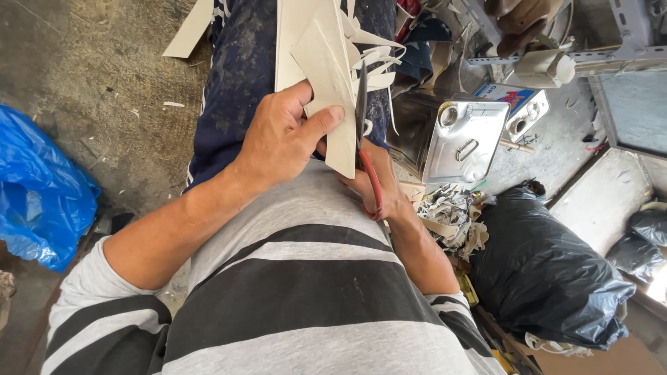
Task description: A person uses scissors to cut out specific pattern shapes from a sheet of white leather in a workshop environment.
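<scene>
Left hand (281, 139): your grip is clamped on the sheet (326, 76), over your lap.
Right hand (375, 184): closed on the scissors (363, 121).
Relation: blades run along the sheet's right edge, pointing away from you.

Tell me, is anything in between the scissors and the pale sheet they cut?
Nothing visible. The red-handled scissors in the right hand lie right against the edge of the pale sheet, which the left hand pinches, thumb on top. The blades' mouth cannot be made out.
</scene>
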